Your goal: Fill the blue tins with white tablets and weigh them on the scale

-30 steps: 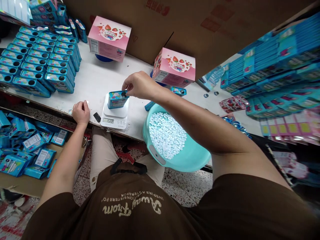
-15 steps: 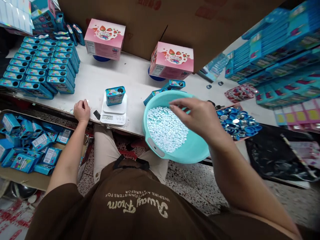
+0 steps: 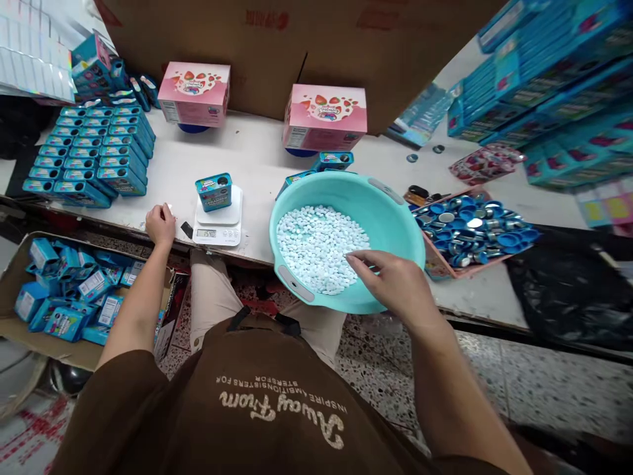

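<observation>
My right hand (image 3: 390,280) is over the turquoise basin (image 3: 395,211), thumb and fingertips drawn into a pinch above small white tablet candies (image 3: 321,247). Whether a candy is between those fingertips cannot be made out. My left hand (image 3: 161,225) rests curled at the table's front edge, with a small whitish spot by its fingers; what it holds, if anything, is hidden. To its right stands a white digital scale (image 3: 217,227), its display lit. A blue candy tin (image 3: 214,192) with a round dark opening on top sits upright on the scale.
Rows of blue tins (image 3: 93,155) stand at the left. Below them, a cardboard box (image 3: 64,349) holds loose blue tins. Two pink strawberry boxes (image 3: 326,115) stand at the back. Right of the basin, a pink tray (image 3: 440,264) holds blue and silver caps. Blue packages (image 3: 534,86) are stacked far right.
My right hand has come down and closer to the candies, its fingers drawing together. The scale's reading has risen slightly. My left hand stays at the table edge. The camera view has shifted.
</observation>
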{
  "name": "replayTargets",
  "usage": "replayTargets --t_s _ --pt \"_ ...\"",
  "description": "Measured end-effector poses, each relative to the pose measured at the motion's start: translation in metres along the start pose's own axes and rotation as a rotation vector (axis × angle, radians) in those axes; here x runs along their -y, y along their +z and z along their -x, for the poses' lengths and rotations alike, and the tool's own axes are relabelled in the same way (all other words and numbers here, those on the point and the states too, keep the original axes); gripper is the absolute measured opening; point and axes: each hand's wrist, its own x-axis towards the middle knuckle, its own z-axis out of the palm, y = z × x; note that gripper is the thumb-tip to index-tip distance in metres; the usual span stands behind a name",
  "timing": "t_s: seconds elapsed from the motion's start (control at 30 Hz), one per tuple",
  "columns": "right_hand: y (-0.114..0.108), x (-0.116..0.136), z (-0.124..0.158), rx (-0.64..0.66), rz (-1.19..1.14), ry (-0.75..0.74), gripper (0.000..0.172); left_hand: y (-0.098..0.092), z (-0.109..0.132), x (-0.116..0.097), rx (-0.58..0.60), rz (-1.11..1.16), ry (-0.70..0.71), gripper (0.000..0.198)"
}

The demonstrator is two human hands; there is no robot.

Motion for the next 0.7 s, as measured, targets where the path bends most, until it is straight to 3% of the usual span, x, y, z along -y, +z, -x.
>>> replayTargets --t_s 0.13,0.2,0.27,0.33,0.43,0.5,0.6,0.7 --pt "0.003 -0.01 0.008 -0.025 0.013 0.039 0.036 -0.002 -0.003 0.0 0.03 0.085 -0.014 0.03" --pt "0.006 -0.014 0.011 -0.03 0.003 0.048 0.038 -0.01 -0.006 -0.011 0.005 0.209 0.041 0.036" --pt "0.008 -0.015 0.011 -0.035 -0.017 0.058 0.04 -0.022 -0.007 -0.033 -0.069 0.285 0.193 0.046" --pt "0.011 -0.014 0.008 -0.022 -0.037 0.068 0.039 -0.034 -0.004 -0.064 -0.087 0.236 0.43 0.061" --pt "0.015 -0.006 0.002 0.025 -0.058 0.096 0.04 -0.045 0.005 -0.113 0.128 0.004 0.715 0.085" --pt "0.015 0.0 -0.002 0.063 -0.061 0.131 0.042 -0.045 0.01 -0.134 0.327 -0.161 0.791 0.079" --pt "0.016 -0.001 -0.003 0.104 -0.035 0.165 0.044 -0.05 0.008 -0.138 0.497 -0.245 0.77 0.051" --pt "0.019 -0.013 -0.005 0.082 0.018 0.111 0.041 -0.075 -0.004 -0.108 0.472 -0.18 0.735 0.042"
